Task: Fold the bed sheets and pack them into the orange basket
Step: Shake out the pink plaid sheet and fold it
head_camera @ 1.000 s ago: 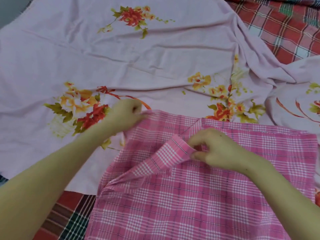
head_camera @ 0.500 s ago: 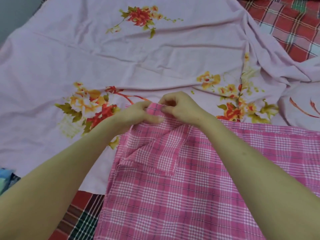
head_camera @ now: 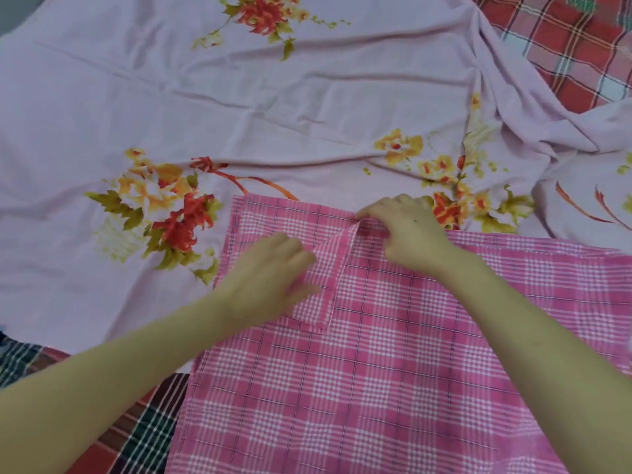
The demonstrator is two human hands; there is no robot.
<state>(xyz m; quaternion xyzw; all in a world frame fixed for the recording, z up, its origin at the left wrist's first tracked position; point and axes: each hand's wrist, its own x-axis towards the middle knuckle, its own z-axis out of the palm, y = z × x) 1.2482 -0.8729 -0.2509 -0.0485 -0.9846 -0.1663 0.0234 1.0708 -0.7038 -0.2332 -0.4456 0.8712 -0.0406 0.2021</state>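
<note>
While the pink checked fabric bed sheet (head_camera: pixel 376 388) lies far edge running left-right, right hand (head_camera: pixel 407 230) pinches that edge, left hand (head_camera: pixel 270 271) grips its near-pointing flap (head_camera: pixel 325 295).

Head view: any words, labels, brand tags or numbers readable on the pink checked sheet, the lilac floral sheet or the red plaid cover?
None: no word, label, number or sign shows.
The pink checked cloth sheet carries only checks, the lilac floral sheet only printed flowers, the red plaid cover only plaid.
No tag shows near the left hand or right hand at the turned-back flap.
</note>
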